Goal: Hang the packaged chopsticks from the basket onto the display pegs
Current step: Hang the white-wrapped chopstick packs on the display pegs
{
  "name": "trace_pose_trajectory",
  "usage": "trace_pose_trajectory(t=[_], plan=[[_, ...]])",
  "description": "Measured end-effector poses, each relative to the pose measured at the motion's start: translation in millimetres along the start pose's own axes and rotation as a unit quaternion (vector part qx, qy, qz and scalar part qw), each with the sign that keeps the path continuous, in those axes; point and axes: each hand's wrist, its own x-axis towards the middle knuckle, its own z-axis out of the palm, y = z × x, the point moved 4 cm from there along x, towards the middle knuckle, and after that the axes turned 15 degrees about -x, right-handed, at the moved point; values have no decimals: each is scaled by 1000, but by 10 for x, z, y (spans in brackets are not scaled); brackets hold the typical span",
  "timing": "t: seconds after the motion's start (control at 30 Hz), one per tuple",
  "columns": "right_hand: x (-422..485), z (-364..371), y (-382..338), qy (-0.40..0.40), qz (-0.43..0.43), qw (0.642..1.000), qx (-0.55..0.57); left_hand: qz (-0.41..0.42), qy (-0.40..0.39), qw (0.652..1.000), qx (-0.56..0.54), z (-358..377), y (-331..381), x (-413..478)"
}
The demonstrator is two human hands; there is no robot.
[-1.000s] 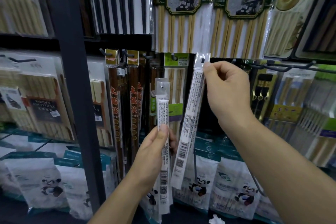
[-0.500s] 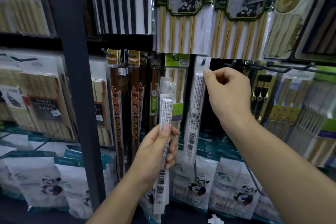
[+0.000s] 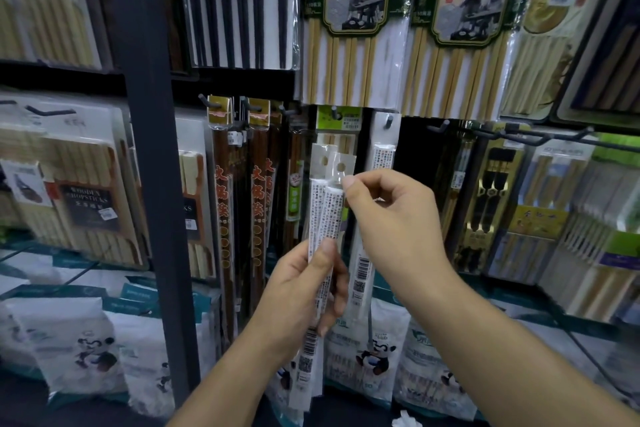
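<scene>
Head view catches the hanging step midway: the left hand [image 3: 304, 288] grips two slim chopstick packs [image 3: 327, 215] upright, while the right hand [image 3: 391, 218] pinches one pack's clear tab just below its hole. Next, that hole likely needs threading onto the peg [image 3: 388, 121] at one o'clock, which carries a hung pack [image 3: 381, 163]. No basket shows.

Both hands [image 3: 301, 291] on chopstick packets [image 3: 327, 208]

one wide-angle view from the person's head faces forward and slightly down, close up to the display rack [image 3: 145, 184].
</scene>
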Motion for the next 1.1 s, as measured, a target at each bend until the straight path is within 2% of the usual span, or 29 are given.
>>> trace_pose_trajectory(t=[0.1,0.23,0.4,0.6,0.97,1.03,1.1], plan=[[77,-47,-2,14,17,1000,4,-5,41,999,-14,-24,-19,0],[277,-222,-10,62,33,997,28,14,89,991,96,-114,-48,11],[463,-320,-19,101,32,994,14,50,79,986,135,-107,-12,37],[547,-319,28,117,35,992,-11,75,60,987,125,-63,19,35],[411,-336,189,122,43,991,-25,94,38,988,116,9,137,-27],[316,-349,168,99,36,994,-13,108,24,986,123,63,194,-25],[200,-320,111,43,11,999,-2,114,11,984,135,139,242,-3]])
